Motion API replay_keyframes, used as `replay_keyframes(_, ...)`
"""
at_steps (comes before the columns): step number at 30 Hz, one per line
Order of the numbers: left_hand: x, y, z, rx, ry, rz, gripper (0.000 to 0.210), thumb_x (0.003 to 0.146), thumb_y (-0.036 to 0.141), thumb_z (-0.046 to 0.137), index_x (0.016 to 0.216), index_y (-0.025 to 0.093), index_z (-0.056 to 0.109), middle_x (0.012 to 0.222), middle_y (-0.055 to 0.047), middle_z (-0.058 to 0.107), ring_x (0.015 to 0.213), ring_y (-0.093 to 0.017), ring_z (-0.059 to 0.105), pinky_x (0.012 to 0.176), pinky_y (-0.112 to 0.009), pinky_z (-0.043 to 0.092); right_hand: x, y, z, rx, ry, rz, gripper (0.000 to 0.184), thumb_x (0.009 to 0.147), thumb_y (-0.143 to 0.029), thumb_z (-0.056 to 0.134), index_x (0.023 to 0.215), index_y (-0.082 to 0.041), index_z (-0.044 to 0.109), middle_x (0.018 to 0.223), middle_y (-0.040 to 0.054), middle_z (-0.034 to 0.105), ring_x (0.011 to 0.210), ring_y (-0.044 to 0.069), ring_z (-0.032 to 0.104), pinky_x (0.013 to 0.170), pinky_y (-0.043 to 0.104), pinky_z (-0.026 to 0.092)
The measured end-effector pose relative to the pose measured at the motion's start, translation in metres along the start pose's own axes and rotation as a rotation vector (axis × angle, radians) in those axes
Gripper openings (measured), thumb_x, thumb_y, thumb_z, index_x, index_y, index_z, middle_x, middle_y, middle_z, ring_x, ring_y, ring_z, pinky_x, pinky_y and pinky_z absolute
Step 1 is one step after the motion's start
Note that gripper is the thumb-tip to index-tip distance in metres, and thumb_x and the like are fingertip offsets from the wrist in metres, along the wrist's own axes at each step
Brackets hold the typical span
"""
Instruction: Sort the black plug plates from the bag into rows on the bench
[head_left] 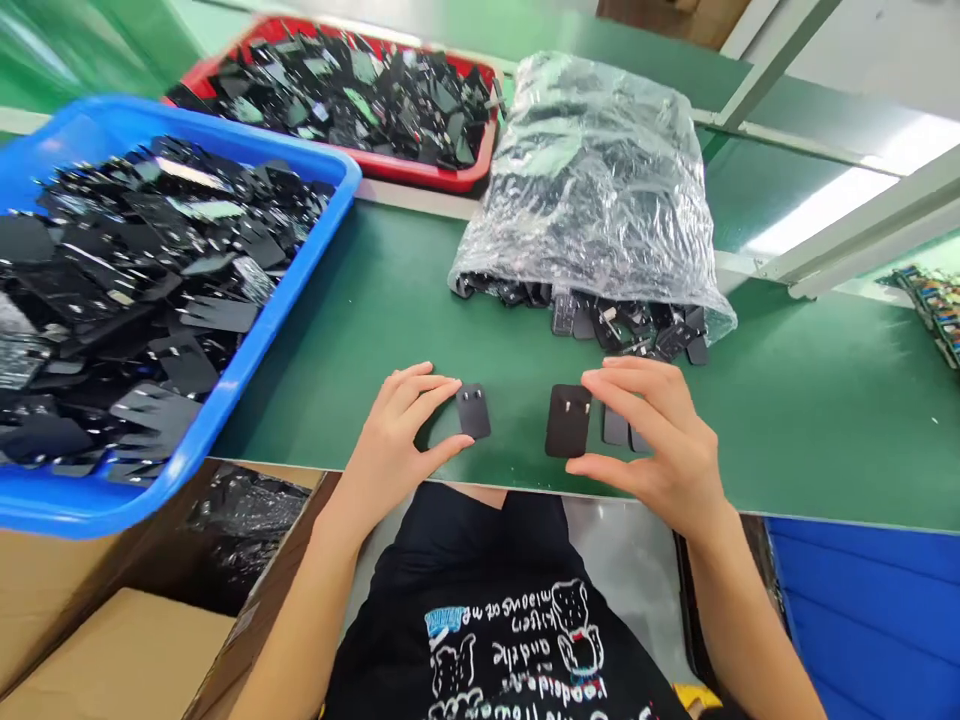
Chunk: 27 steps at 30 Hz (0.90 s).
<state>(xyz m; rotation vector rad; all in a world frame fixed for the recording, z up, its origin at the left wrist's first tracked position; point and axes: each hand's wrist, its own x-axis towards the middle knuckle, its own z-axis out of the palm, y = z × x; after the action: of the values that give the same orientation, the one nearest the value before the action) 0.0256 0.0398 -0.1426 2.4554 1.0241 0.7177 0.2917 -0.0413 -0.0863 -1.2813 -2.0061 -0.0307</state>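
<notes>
My left hand (410, 428) pinches a small black rectangular plate with two short silver pins (473, 411) by its left edge, between thumb and fingertips. A second, slightly larger-looking black plate with two silver pins (568, 422) is in my right hand (655, 425), gripped at its right edge. Both plates are close to the green tabletop (390, 300), side by side with a gap between them. Under the curve of my right hand lie a couple of dark flat pieces (615, 427), partly hidden by the fingers.
On the left stands a blue bin (289, 310) heaped with black pieces. A red tray (390, 172) of similar pieces sits behind it. Black parts (637, 322) spill from a clear plastic bag (592, 190) beyond my hands. Cardboard boxes (142, 640) are below the table's left edge.
</notes>
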Motion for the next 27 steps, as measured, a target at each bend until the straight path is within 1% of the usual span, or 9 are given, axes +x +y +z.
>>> replay_keyframes(3,0.03,-0.012,-0.021,0.031,0.027,0.045,0.039,0.089,0.037,0.063,0.123,0.02,0.057,0.118,-0.008,0.062,0.13,-0.027,0.044,0.106,-0.046,0.043,0.037,0.017,0.021,0.063,-0.12,-0.068,0.056,0.082,-0.038,0.074,0.131,-0.02,0.053,0.111,0.0107,0.064,0.109,0.027,0.057,0.094,0.046,0.051)
replay_keyframes(6,0.101,-0.039,-0.061,0.155,0.123,0.073,0.042,0.088,0.04,0.063,0.123,0.017,0.059,0.124,-0.01,0.061,0.131,-0.027,0.042,0.112,-0.046,0.037,0.124,0.042,0.058,0.052,-0.225,-0.035,0.049,0.078,-0.036,0.079,0.12,-0.017,0.062,0.112,0.0106,0.066,0.107,0.025,0.058,0.097,0.042,0.05)
replay_keyframes(9,0.178,-0.059,-0.109,0.284,0.224,-0.141,0.059,0.083,0.036,0.068,0.133,0.009,0.051,0.144,-0.018,0.046,0.141,-0.034,0.03,0.117,-0.053,0.024,0.229,0.055,0.088,-0.038,-0.163,0.103,0.052,0.078,-0.031,0.078,0.121,-0.008,0.062,0.121,0.0183,0.062,0.119,0.033,0.053,0.104,0.05,0.043)
replay_keyframes(12,0.198,-0.06,-0.136,0.302,0.309,-0.296,0.072,0.085,0.038,0.064,0.144,0.006,0.037,0.154,-0.022,0.031,0.145,-0.039,0.02,0.117,-0.058,0.02,0.279,0.057,0.093,-0.049,-0.081,0.176,0.051,0.086,-0.029,0.065,0.13,-0.004,0.055,0.129,0.024,0.055,0.124,0.038,0.048,0.102,0.055,0.042)
replay_keyframes(15,0.144,-0.047,-0.129,0.259,0.384,-0.112,0.052,0.092,0.039,0.053,0.138,0.014,0.047,0.148,-0.012,0.045,0.145,-0.029,0.025,0.119,-0.05,0.024,0.242,0.061,0.065,-0.005,-0.112,0.158,0.033,0.09,-0.029,0.058,0.12,-0.016,0.064,0.121,0.0129,0.062,0.119,0.029,0.055,0.102,0.047,0.045)
replay_keyframes(18,0.068,-0.031,-0.109,0.096,0.186,-0.01,0.035,0.094,0.043,0.052,0.124,0.025,0.06,0.131,-0.004,0.061,0.135,-0.024,0.043,0.111,-0.044,0.04,0.146,0.07,0.013,0.09,-0.317,0.16,0.032,0.092,-0.042,0.056,0.119,-0.025,0.064,0.118,0.0065,0.065,0.111,0.024,0.06,0.098,0.042,0.049)
replay_keyframes(20,0.039,-0.022,-0.093,0.022,0.094,-0.007,0.029,0.094,0.041,0.054,0.12,0.029,0.062,0.127,-0.002,0.063,0.127,-0.021,0.051,0.102,-0.038,0.048,0.075,0.074,-0.023,0.126,-0.457,0.284,0.035,0.091,-0.048,0.058,0.12,-0.029,0.063,0.126,0.0058,0.06,0.116,0.024,0.057,0.1,0.041,0.049)
replay_keyframes(23,0.039,-0.001,-0.054,-0.075,0.001,0.061,0.025,0.094,0.034,0.056,0.116,0.026,0.063,0.116,-0.004,0.065,0.113,-0.02,0.057,0.093,-0.034,0.052,-0.014,0.072,-0.053,0.057,-0.501,0.537,0.052,0.085,-0.052,0.064,0.131,-0.03,0.055,0.135,0.0088,0.053,0.124,0.026,0.053,0.108,0.046,0.043)
replay_keyframes(27,0.069,0.043,0.019,-0.107,-0.228,0.16,0.042,0.082,0.03,0.071,0.121,0.02,0.061,0.118,-0.008,0.062,0.116,-0.025,0.052,0.098,-0.041,0.049,-0.082,0.07,-0.044,0.002,-0.526,0.659,0.071,0.08,-0.047,0.07,0.142,-0.027,0.044,0.15,0.0112,0.039,0.14,0.029,0.034,0.114,0.05,0.035)
